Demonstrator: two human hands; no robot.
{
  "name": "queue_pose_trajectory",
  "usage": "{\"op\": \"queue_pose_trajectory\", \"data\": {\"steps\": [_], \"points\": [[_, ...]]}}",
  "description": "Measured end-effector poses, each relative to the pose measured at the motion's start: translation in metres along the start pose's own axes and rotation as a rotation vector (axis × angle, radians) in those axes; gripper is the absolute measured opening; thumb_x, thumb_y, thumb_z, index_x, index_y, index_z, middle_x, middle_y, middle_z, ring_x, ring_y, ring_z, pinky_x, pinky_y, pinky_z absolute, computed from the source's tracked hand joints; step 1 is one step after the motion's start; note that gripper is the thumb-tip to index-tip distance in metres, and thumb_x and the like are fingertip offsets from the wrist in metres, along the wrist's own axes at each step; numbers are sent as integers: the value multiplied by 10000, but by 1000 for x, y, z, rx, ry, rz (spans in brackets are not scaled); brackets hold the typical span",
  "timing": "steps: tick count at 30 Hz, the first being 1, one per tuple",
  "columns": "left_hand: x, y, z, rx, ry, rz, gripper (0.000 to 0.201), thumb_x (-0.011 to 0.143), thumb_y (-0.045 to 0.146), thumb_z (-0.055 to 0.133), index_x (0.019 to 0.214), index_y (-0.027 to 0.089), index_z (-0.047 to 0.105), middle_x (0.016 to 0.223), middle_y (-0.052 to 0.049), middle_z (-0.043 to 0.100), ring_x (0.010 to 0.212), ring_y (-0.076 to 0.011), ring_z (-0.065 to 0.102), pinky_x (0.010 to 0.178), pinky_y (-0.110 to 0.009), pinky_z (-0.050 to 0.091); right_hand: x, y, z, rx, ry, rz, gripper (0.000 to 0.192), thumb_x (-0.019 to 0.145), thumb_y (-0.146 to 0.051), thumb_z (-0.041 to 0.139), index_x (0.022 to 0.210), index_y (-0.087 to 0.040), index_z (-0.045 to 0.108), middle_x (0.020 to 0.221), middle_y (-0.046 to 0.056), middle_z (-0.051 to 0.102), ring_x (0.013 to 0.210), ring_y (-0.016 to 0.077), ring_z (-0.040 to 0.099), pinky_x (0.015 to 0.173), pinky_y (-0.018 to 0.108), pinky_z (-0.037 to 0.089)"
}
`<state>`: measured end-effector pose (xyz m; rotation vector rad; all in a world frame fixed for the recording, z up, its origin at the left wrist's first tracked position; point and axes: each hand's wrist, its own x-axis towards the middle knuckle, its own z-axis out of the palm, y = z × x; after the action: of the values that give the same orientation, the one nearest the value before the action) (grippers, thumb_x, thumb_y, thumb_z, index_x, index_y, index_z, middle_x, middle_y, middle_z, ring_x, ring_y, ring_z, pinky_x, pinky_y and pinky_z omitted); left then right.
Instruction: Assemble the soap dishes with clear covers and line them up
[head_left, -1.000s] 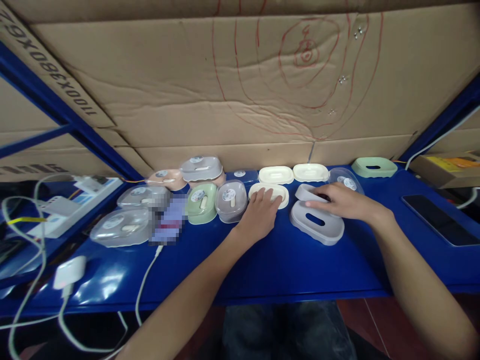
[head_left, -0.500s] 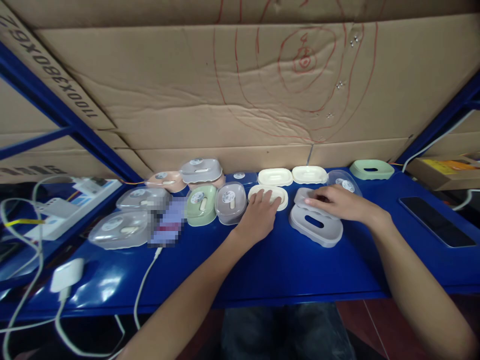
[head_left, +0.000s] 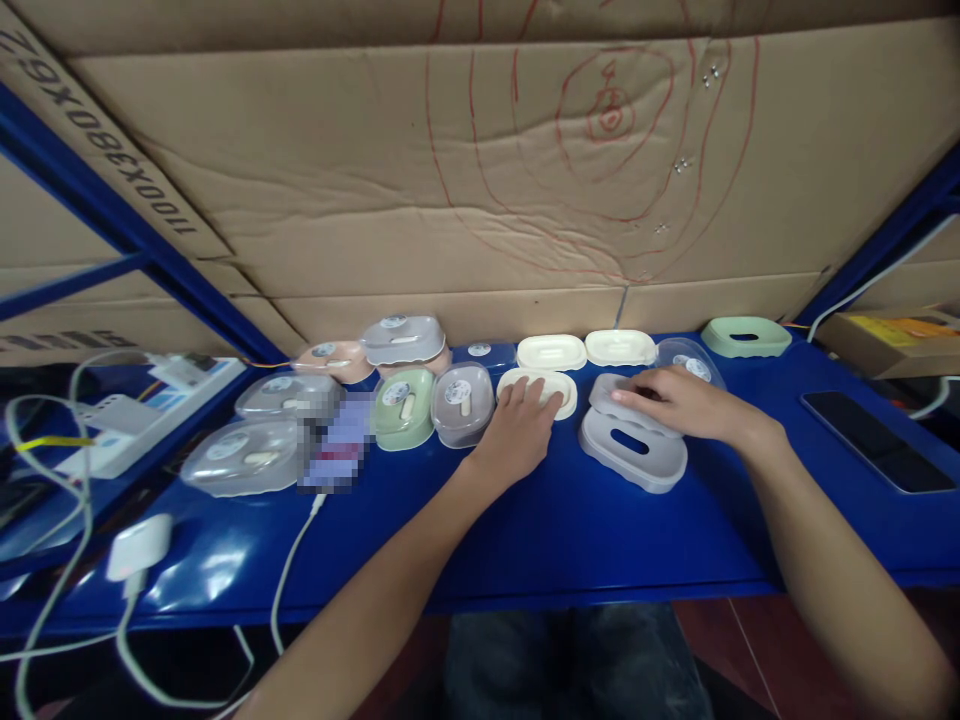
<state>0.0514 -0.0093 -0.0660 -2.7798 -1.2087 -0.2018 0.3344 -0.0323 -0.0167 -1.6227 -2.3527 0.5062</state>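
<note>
Grey oval plastic tray (head_left: 632,452) under right hand (head_left: 675,403).

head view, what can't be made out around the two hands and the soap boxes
- Head view: cream tray is partly hidden under the left hand.
- Grey piece under the right hand: fingers cover it, so the grip is unclear.
- Blurred patch hides what lies there.
- Round lid stickers are too small to read.
</note>
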Motion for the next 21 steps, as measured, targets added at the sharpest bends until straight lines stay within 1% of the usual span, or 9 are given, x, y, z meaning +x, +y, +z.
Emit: {"op": "queue_pose_trajectory", "data": {"steps": [11, 17, 21], "points": [[0, -1, 2, -1, 14, 14, 475, 1075, 112, 452, 1527, 151, 592, 1638, -229, 548, 1547, -422, 491, 1253, -604, 442, 0, 4, 1, -18, 15, -1, 707, 1094, -796, 396, 744, -226, 625, 725, 45, 719, 670, 199, 613, 695, 370, 378], [0, -2, 4, 1, 25, 19, 488, 1052, 98, 461, 1521, 168, 578, 1637, -216, 544, 1551, -408, 487, 1261, -599, 428, 1, 7, 1, -28, 29, -14, 702, 1103, -784, 397, 743, -228, 628, 743, 55, 744, 673, 203, 619, 700, 374, 387], [1, -3, 4, 7, 26, 8, 465, 1055, 102, 462, 1496, 171, 593, 1620, -205, 552, 1538, -400, 493, 1268, -587, 416, 1, 9, 0, -66, 78, 16, 707, 1100, -795, 392, 726, -233, 604, 719, 55, 724, 662, 208, 610, 696, 381, 366]]}}
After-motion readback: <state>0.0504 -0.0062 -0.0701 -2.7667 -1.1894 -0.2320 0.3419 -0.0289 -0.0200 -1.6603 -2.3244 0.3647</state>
